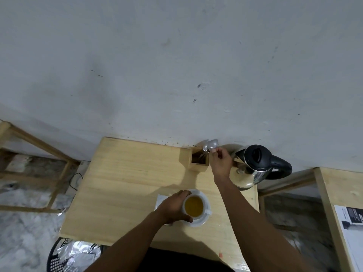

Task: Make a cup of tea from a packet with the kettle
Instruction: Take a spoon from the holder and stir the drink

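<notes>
Nearest, along the bottom edge: two bare forearms over a dark garment, stretched up into the frame.

At lower centre, fingers [185,193] of the left hand [174,208] curled round the left side of a white cup [205,202], thumb at its lower edge. Cup upright on a white saucer [200,224], filled with amber tea [194,206]. Under the saucer's left side, a flat white sheet [160,199], partly hidden by the hand; packet or napkin, cannot tell.

Higher, right of centre, fingertips [216,152] of the right hand [221,163] pinched narrow on a metal spoon [212,143], bowl end up and blurred, just above an open wooden holder [199,167] at the far edge of the table [127,183]. Perhaps a second spoon beside it; too blurred to say.

Just right of that hand, a steel kettle [253,171] with black lid and handle, upright at the table's upper right corner, against the grey wall [176,65].

Further out: at lower left, a black mesh basket [54,260] holding crumpled foil [80,252]. At the left edge, a bare wooden frame [39,146]. At the right edge, a second wooden surface [330,193] bearing a printed sheet [351,224].
</notes>
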